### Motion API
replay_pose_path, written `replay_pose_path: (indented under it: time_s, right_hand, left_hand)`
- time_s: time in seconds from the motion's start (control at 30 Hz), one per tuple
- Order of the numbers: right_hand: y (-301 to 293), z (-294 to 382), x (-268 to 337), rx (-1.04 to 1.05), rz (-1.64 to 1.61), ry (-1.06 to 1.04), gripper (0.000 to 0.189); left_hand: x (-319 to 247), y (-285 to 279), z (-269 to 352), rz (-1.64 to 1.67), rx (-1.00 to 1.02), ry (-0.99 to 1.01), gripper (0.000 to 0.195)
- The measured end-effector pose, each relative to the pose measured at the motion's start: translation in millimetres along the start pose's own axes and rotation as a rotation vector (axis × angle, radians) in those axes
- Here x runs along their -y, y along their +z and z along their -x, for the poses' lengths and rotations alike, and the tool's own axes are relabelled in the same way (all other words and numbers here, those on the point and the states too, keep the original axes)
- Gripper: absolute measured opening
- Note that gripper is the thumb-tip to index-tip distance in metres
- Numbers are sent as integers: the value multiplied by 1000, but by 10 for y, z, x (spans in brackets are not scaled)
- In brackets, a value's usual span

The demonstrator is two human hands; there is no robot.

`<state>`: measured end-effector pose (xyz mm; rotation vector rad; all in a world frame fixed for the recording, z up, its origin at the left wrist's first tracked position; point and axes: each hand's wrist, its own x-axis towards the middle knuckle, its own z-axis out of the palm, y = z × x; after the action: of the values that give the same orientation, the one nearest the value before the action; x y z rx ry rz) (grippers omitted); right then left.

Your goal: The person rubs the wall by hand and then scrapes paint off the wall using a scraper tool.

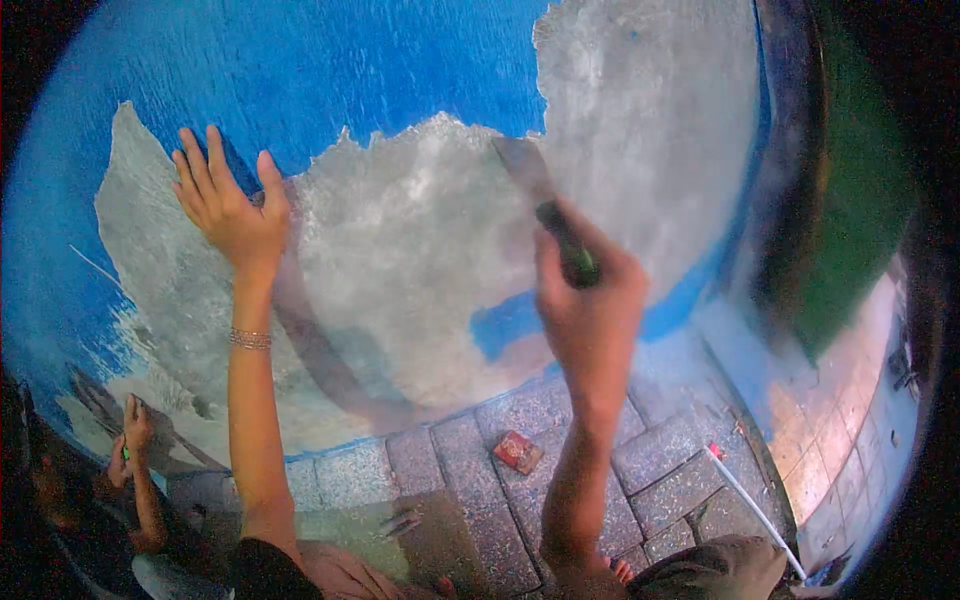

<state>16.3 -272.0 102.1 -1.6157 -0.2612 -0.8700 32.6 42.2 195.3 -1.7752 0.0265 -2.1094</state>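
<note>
My right hand (592,300) grips the dark green handle of a scraper (523,163). The scraper's flat blade lies against the wall, at the ragged lower edge of the blue paint (420,67). Bare grey plaster (405,247) shows below and to the right of that edge. Held up on the left, my left hand (229,206) rests with spread fingers at the border of blue paint and bare grey, holding nothing. A thin bracelet (250,339) circles the left wrist. One blue patch (502,322) remains low on the grey, left of my right hand.
Stone paving (517,510) littered with small flakes runs along the wall's foot. On it lie a small red packet (517,451) and, at right, a thin white rod (754,510). Another person (82,495) crouches at lower left, hands (135,431) near the wall. A green surface (862,225) stands at right.
</note>
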Motion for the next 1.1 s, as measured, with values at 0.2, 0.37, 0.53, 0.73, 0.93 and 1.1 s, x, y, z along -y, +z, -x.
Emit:
replay_pose_path:
  time_s: [0.2,0.37,0.53,0.73,0.93,1.1]
  right_hand:
    - [-330,455,-7,-38,-7,4,31]
    - [155,104,-62,-4,20,61,32]
    - [-79,389,-107,-67,-47,-32,33]
    - [236,60,-199,-71,-81,3,35]
    - [37,309,-202,-213,-134,-30,36]
    - [-25,348,-27,-39,-42,56,34]
  left_hand:
    - [-79,-5,20,-3,10,-22,59]
    - [-32,-27,10,-3,3,-12,59]
    - [0,-5,13,5,-7,-14,60]
    - [-59,-29,12,11,1,-19,59]
    - [-53,-30,28,2,3,4,58]
    - [-47,-29,-11,-12,-9,0,58]
